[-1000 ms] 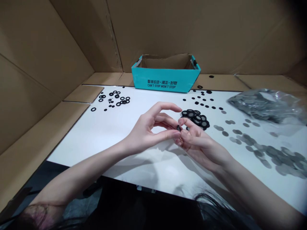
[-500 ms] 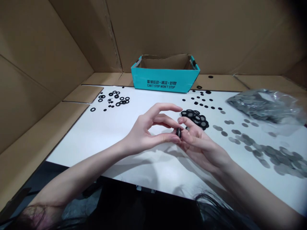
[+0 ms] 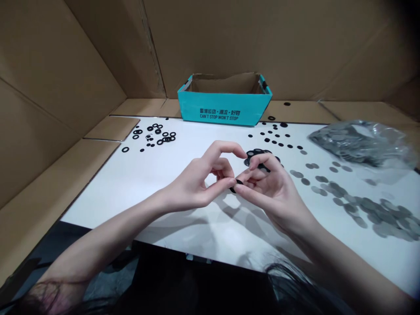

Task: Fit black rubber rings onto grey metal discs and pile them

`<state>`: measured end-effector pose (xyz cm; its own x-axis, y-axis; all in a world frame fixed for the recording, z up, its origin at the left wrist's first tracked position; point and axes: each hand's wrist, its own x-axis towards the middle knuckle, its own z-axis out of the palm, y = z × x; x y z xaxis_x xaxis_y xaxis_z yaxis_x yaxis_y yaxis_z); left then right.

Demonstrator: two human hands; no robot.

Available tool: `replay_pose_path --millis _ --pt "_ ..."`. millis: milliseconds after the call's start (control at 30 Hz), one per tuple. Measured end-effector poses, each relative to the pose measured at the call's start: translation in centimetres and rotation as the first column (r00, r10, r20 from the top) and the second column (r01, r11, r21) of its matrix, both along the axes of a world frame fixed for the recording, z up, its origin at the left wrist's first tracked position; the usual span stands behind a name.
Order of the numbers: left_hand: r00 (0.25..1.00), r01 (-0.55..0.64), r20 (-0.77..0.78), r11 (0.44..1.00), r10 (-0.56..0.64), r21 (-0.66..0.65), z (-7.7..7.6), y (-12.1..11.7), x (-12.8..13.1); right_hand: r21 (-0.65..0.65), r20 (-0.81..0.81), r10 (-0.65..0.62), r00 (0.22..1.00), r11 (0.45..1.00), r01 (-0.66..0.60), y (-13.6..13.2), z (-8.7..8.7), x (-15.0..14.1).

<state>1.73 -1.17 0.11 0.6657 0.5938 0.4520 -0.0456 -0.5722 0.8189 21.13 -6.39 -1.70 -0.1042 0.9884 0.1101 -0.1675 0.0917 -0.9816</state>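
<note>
My left hand [image 3: 200,181] and my right hand [image 3: 272,190] meet above the middle of the white tabletop [image 3: 157,175]. Between the thumbs and fingertips of both sits a small black ring [image 3: 235,185], pinched from either side. Just behind the hands lies a heap of black rings with grey centres [image 3: 259,155], partly hidden by my right fingers. Loose black rings [image 3: 154,133] are scattered at the far left. Grey discs [image 3: 354,201] spread over the right side.
A teal cardboard box [image 3: 225,107] stands open at the back centre. A clear plastic bag of grey discs [image 3: 359,142] lies at the far right. Small black dots [image 3: 277,135] lie before the box. Cardboard walls enclose the table on all sides.
Both hands have shifted slightly left and toward me. My left fingers have curled tighter, and the black ring now lies flatter between the fingertips.
</note>
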Motion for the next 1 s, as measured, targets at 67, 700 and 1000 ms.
replay_pose_path --millis 67,700,1000 --pt "1.0 0.013 -0.018 1.0 -0.013 -0.005 0.1 0.1 -0.2 0.024 0.038 0.013 0.999 1.0 -0.014 0.0 0.0 0.1" --pt "0.993 -0.093 -0.091 0.962 0.072 -0.258 -0.7 1.7 -0.6 0.599 0.569 -0.437 0.697 0.801 0.014 1.0 -0.3 2.6" --pt "0.901 -0.425 -0.152 0.896 0.406 -0.126 2.4 5.7 -6.4 0.405 0.767 -0.461 0.445 0.887 0.222 5.6 -2.0 9.1"
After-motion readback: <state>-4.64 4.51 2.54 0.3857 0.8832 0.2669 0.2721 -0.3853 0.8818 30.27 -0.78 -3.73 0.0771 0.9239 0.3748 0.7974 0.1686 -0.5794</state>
